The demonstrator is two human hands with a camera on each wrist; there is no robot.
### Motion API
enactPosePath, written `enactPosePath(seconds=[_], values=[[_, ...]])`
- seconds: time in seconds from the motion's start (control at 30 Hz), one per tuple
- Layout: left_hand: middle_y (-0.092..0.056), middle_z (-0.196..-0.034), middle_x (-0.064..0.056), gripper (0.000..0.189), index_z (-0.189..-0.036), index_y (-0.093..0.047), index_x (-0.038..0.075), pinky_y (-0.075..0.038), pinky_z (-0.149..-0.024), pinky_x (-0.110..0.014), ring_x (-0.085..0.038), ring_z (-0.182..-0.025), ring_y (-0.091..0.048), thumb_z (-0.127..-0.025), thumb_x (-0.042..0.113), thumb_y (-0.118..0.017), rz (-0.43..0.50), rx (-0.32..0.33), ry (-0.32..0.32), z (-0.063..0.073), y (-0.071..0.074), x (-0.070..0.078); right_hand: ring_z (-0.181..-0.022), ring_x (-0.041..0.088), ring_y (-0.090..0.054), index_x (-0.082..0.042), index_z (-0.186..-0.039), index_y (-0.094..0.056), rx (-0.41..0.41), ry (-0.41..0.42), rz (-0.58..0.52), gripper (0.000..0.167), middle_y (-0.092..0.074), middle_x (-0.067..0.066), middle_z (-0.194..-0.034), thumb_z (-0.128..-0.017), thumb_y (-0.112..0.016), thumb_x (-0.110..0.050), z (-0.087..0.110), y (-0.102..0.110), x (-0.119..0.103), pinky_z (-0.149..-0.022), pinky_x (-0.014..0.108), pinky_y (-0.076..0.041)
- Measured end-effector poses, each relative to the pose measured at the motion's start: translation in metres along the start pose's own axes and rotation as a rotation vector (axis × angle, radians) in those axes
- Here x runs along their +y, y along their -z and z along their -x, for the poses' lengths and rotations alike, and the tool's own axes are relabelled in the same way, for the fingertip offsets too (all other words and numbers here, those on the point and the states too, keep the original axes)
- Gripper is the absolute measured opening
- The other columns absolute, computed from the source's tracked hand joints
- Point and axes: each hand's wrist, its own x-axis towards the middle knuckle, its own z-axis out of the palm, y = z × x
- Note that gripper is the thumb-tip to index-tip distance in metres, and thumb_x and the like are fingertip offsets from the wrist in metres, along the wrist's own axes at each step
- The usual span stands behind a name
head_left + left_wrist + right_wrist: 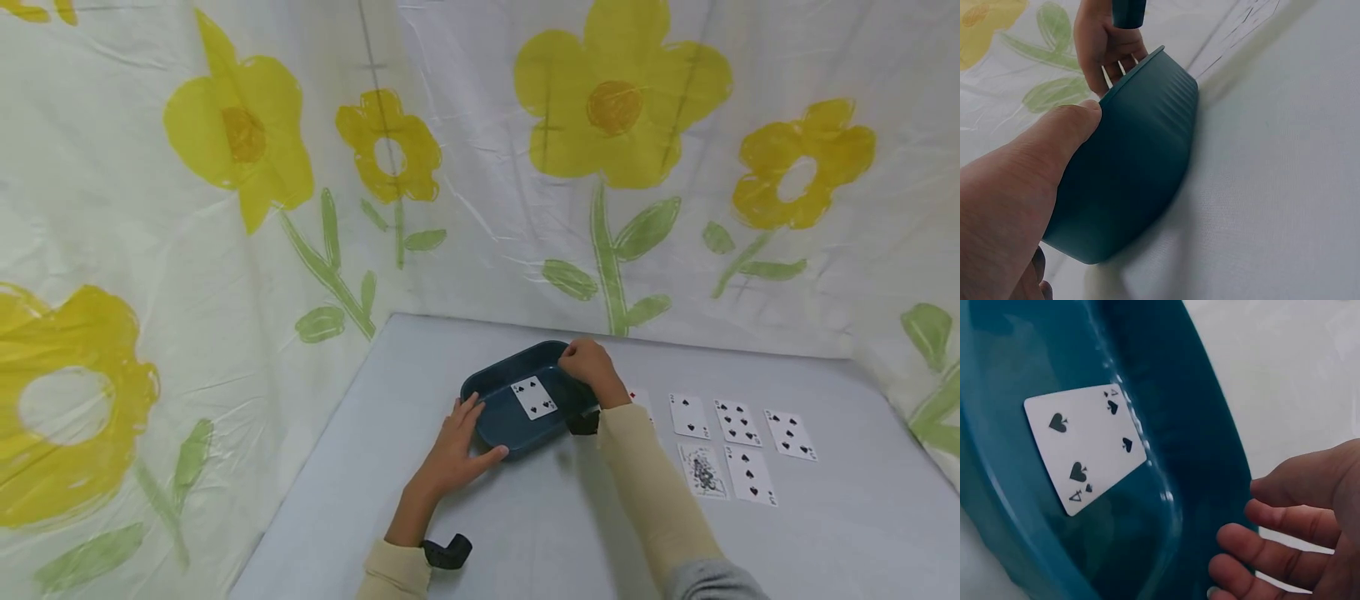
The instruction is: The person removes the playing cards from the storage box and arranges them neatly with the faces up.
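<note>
A dark teal tray [517,421] stands on the table, a four of spades [534,397] lying face up inside it. My left hand [450,454] holds the tray's near left corner. Its thumb [1082,112] presses the outer wall by the rim, while the fingers lie round the other side, partly hidden. At the tray's far right end is my right hand [590,364]. In the right wrist view, its loosely bent fingers [1275,550] overlap the tray's rim and I see no card between them. Whether these fingertips touch the rim is unclear.
Right of the tray lie face-up cards in two rows: a two of spades [690,417], other spade cards [738,423] and one with an ornate black picture [703,471]. A red-suited card [641,404] is partly behind my right sleeve. A flower-printed sheet [480,208] hangs behind.
</note>
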Motion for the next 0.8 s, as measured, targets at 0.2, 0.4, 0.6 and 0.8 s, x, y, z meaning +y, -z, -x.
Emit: enactPosePath(seconds=[0.2,0.4,0.6,0.8], values=[[-0.018,-0.166,-0.005,0.092,-0.156,-0.034,0.008,-0.015,-0.117,-0.059,-0.032,-0.152,-0.005,-0.089,0.063,-0.063,0.006,-0.005,0.002,0.001,0.001,-0.002,-0.061,0.019,-0.046,-0.006,-0.072,-0.063,-0.037,0.003,0.026,0.015,-0.055,0.004,-0.069,-0.085,-0.062,-0.012,-0.004,-0.011,-0.009,-0.059,0.034,-0.042],[-0.017,-0.166,-0.005,0.092,-0.156,-0.034,0.007,-0.015,-0.117,-0.060,-0.033,-0.152,-0.005,-0.089,0.063,-0.063,0.014,-0.003,-0.009,0.001,0.001,-0.004,-0.046,0.011,-0.024,-0.017,-0.051,-0.038,-0.106,-0.018,0.048,0.042,-0.029,-0.005,-0.049,-0.084,-0.062,-0.009,-0.013,-0.030,-0.017,-0.047,0.027,-0.025],[-0.017,-0.166,-0.006,0.092,-0.156,-0.033,0.007,-0.013,-0.117,-0.060,-0.034,-0.152,-0.005,-0.090,0.062,-0.063,0.018,-0.010,-0.022,0.000,0.000,-0.003,-0.056,0.019,-0.041,-0.006,-0.068,-0.054,-0.153,-0.073,0.072,0.022,-0.045,0.003,-0.063,-0.085,-0.068,-0.008,-0.011,-0.045,-0.028,-0.055,0.033,-0.039],[-0.016,-0.166,-0.007,0.092,-0.156,-0.033,0.006,-0.014,-0.116,-0.062,-0.035,-0.152,-0.004,-0.091,0.062,-0.063,0.029,-0.015,-0.027,0.000,0.001,-0.003,-0.096,0.031,-0.063,0.008,-0.124,-0.061,-0.232,-0.122,0.111,0.056,-0.065,0.019,-0.112,-0.085,-0.082,-0.025,-0.002,-0.056,-0.038,-0.087,0.045,-0.052]])
